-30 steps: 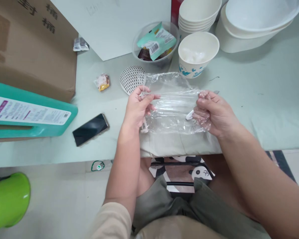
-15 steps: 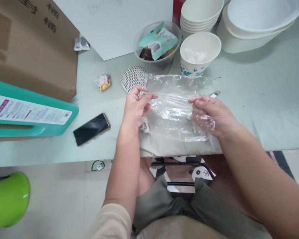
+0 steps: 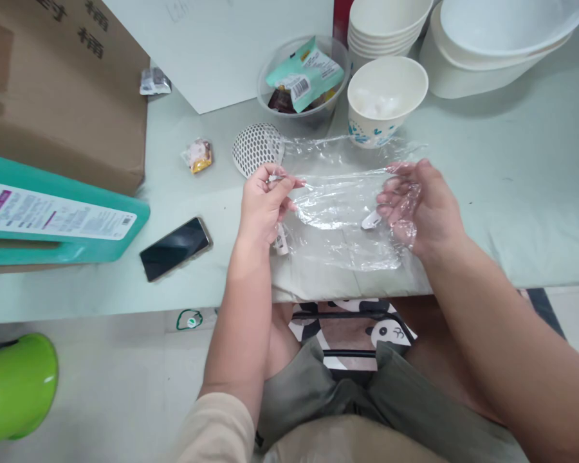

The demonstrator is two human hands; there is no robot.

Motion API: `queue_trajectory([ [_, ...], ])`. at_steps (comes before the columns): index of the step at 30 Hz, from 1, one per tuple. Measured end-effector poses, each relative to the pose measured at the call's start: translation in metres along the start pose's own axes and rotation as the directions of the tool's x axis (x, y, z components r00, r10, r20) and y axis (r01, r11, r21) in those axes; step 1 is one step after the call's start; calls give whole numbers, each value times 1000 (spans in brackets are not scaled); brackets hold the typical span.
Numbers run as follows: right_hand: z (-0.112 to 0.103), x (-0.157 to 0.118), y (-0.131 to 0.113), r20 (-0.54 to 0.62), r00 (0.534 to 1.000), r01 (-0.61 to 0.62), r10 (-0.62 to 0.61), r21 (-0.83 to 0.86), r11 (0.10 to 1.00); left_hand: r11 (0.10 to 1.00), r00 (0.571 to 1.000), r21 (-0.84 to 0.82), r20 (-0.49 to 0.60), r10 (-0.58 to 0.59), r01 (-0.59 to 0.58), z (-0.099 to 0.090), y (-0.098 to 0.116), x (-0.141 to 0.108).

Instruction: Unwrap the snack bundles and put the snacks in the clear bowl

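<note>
A clear plastic bag [image 3: 338,193] is stretched between my hands above the table's front edge. My left hand [image 3: 263,209] pinches its left side between thumb and fingertips. My right hand [image 3: 427,209] has its fingers curled at the bag's right side, with film lying over them. A slim white tool with a grey tip [image 3: 371,220] sticks out below those fingers; its exact kind is unclear. Behind my left hand lies a white perforated dome [image 3: 258,149], like a strainer head. A white strip with dark marks [image 3: 280,241] shows beneath that hand, mostly hidden.
A paper cup [image 3: 388,103] with whitish contents stands behind the bag, near stacked cups [image 3: 386,35] and white tubs [image 3: 502,71]. A clear bowl [image 3: 263,83] holds packets. Leftward are a wrapped snack [image 3: 199,155], a phone [image 3: 176,249], a teal box [image 3: 77,212] and a carton [image 3: 87,116].
My right hand has turned and its fingers have moved up and slightly right, pulling the bag's upper edge straighter. The tool's grey tip now shows below them. My left hand has barely moved.
</note>
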State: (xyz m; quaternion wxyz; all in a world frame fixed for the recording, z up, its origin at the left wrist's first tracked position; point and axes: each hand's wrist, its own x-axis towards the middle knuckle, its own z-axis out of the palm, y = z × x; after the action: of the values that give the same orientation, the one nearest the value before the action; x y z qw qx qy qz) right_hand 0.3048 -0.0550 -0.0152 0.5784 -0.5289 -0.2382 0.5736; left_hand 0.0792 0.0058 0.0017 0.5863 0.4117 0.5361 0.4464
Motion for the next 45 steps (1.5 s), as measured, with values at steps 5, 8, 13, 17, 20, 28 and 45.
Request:
queue_trajectory([
  [5, 4, -11, -5, 192, 943, -251, 271, -122, 960, 996, 998, -80, -52, 24, -28, 1, -2, 2],
  [8, 3, -10, -7, 195, 958, -180, 212, -170, 969, 992, 1000, -122, -13, 3, -5, 1, -3, 1],
  [13, 1, -9, -12, 127, 982, -117, 139, -168, 979, 990, 982, -61, 148, -120, 130, 2, -3, -2],
  [17, 1, -15, -13, 260, 944, -124, 201, -284, 951, 989, 985, -49, 110, -131, 137, 2, 1, -4],
  [20, -1, -15, -12, 202, 968, -101, 150, -235, 967, 989, 982, -32, 129, -138, 143, 1, 3, -5],
  [28, 1, -4, -10, 2, 1000, 28, -28, 87, 996, 992, 985, -12, 120, -122, 124, -2, 0, -2],
  [45, -9, 1, -8, 98, 995, 22, -23, 2, 1000, 1000, 993, 4, 117, -31, 31, -13, -4, 0],
])
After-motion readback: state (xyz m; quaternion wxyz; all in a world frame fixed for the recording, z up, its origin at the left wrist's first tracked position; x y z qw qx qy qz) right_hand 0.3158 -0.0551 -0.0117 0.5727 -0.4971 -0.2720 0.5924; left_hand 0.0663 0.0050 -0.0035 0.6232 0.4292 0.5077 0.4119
